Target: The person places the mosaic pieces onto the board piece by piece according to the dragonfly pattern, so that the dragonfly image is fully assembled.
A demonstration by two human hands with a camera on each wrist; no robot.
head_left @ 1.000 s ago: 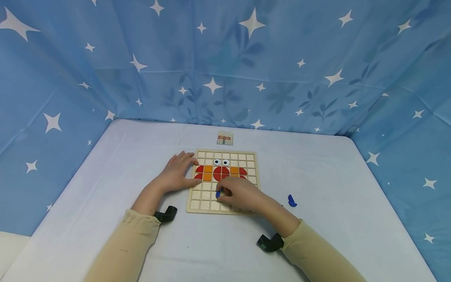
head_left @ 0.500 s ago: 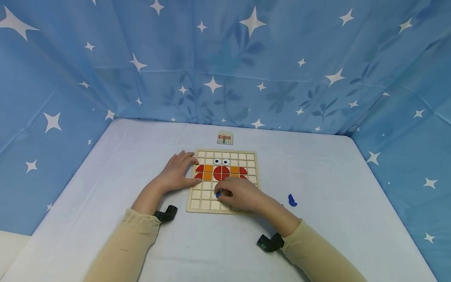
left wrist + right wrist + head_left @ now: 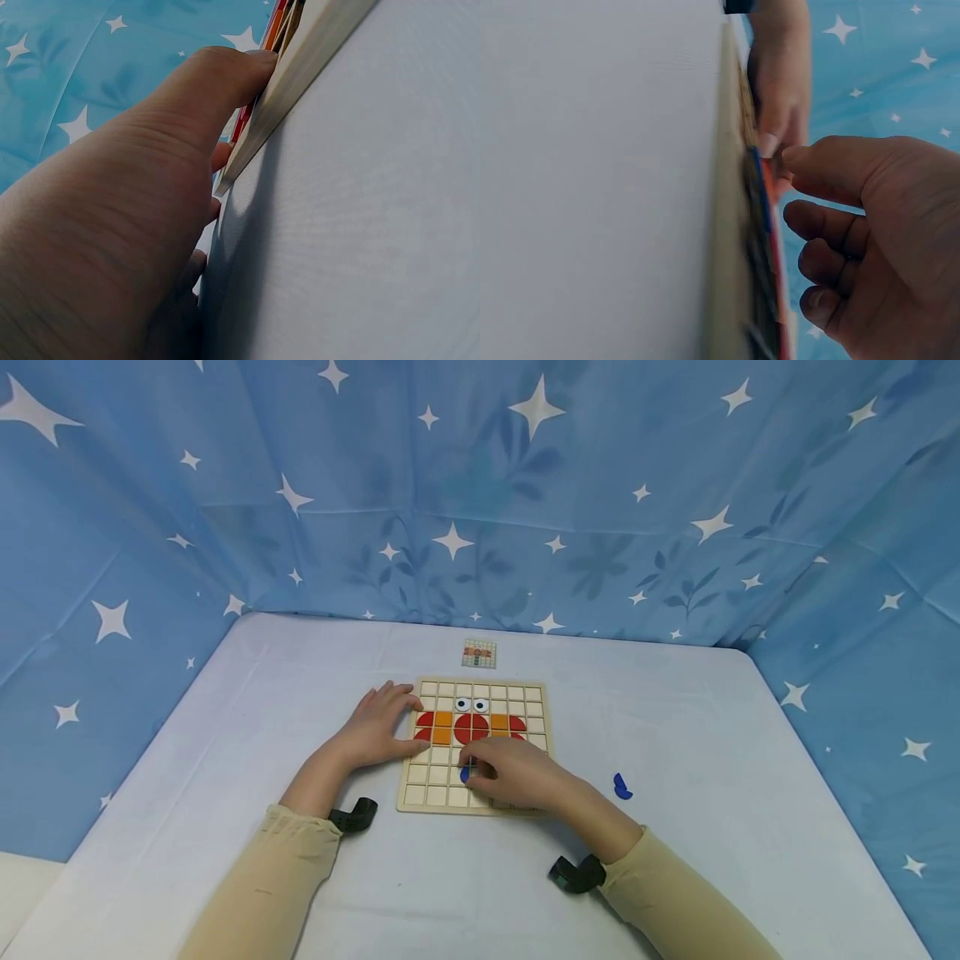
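A wooden grid board lies flat on the table in the head view. Red curved pieces, orange squares and two eye pieces sit in its cells. My left hand rests at the board's left side, fingers spread, thumb and index finger touching its edge. Over the lower middle cells, my right hand has curled fingers, with thumb and index finger at a small blue piece; the hand covers several cells. In the right wrist view a blue edge shows at the board's surface near the thumb.
Loose blue curved pieces lie to the right of the board. A small pattern card lies behind it. A star-patterned blue curtain hangs around the back and sides of the white-covered table.
My right fingers and the blue piece shift only slightly, staying over the same part of the board. The left hand keeps its place at the board's edge.
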